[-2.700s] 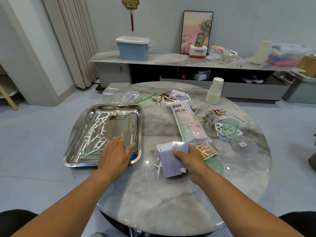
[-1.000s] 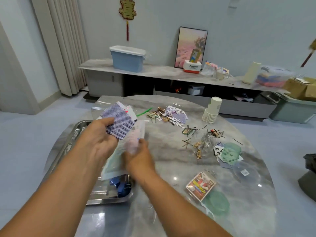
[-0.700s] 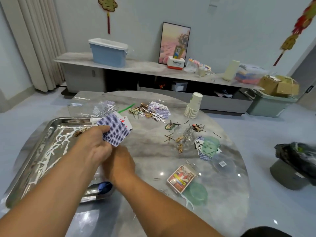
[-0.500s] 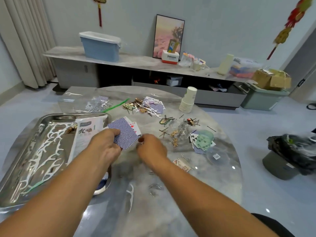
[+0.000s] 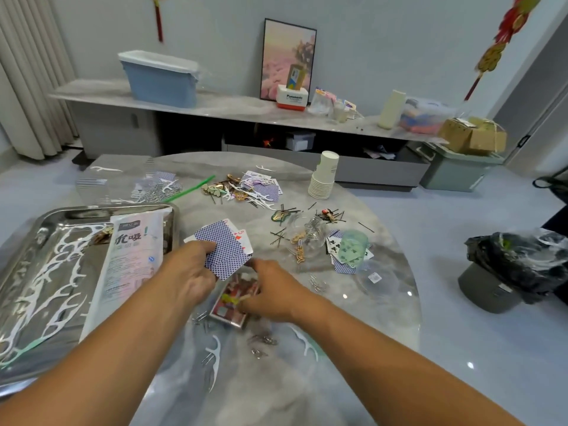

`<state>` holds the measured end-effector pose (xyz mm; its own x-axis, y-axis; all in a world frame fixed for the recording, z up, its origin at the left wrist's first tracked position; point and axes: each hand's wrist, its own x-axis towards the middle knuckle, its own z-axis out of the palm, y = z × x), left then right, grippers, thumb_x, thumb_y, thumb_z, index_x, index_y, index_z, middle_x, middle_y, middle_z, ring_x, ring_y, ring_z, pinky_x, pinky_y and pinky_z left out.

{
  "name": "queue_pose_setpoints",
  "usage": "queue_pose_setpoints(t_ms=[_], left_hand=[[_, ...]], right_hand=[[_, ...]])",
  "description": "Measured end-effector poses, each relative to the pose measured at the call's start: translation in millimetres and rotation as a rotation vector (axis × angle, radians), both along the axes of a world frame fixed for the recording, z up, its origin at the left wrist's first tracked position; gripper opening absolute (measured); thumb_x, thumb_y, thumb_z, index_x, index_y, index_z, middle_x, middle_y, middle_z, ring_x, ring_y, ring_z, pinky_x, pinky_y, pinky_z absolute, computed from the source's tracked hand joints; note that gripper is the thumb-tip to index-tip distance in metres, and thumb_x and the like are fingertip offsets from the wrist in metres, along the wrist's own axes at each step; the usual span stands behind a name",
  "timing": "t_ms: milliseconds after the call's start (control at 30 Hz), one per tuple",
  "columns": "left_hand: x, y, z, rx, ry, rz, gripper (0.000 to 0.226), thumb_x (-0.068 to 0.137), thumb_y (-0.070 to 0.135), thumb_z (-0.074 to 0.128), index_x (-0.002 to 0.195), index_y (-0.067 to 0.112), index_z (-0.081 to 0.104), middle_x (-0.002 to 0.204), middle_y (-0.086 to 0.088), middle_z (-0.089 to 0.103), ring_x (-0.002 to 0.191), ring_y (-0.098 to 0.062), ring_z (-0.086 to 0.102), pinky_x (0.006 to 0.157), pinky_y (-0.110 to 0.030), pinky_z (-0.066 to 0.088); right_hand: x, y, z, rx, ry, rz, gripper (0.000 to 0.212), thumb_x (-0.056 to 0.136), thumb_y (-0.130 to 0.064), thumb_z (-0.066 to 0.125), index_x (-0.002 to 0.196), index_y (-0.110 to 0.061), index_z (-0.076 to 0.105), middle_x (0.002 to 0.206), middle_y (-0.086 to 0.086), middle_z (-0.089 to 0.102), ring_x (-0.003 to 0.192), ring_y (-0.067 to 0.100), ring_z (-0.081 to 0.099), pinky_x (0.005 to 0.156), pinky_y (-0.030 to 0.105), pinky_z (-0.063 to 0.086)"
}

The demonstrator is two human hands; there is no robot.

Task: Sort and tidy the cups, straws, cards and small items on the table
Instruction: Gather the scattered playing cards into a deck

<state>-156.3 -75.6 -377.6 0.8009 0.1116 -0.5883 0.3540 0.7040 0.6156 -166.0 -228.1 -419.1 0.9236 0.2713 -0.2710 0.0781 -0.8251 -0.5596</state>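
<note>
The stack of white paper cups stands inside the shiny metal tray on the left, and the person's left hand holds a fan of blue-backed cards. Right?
Not quite. In the head view the stack of white paper cups stands on the round marble table, far from the shiny metal tray. The left hand does hold the blue-backed cards.

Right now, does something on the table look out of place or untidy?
Yes. A green cup sits on top of loose playing cards at the right, so cards and cup are mixed. At the far side, more cards lie tangled with white floss picks. The straw packet hangs over the metal tray's edge.
</note>
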Motion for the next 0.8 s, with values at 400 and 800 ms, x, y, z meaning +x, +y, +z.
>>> queue_pose_setpoints(t_ms=[400, 800], left_hand=[[5, -11, -20, 0.011, 0.036, 0.029, 0.042, 0.101, -0.010, 0.043, 0.141, 0.002, 0.046, 0.134, -0.022, 0.058, 0.093, -0.035, 0.063, 0.070, -0.049, 0.052], [15, 4, -5, -0.066, -0.018, 0.086, 0.043, 0.101, -0.010, 0.042, 0.143, -0.002, 0.042, 0.141, -0.024, 0.053, 0.124, -0.040, 0.057, 0.082, -0.048, 0.051]], right_hand=[[88, -78, 10, -0.025, -0.357, -0.549, 0.088, 0.079, -0.052, 0.078, 0.153, -0.036, 0.033, 0.166, 0.007, 0.014, 0.152, 0.031, 0.014, 0.121, 0.048, 0.024], [90, -21, -2, 0.030, -0.412, -0.375, 0.097, 0.064, -0.063, 0.073, 0.148, -0.046, 0.028, 0.146, 0.002, 0.041, 0.133, 0.027, 0.042, 0.110, 0.044, 0.033]])
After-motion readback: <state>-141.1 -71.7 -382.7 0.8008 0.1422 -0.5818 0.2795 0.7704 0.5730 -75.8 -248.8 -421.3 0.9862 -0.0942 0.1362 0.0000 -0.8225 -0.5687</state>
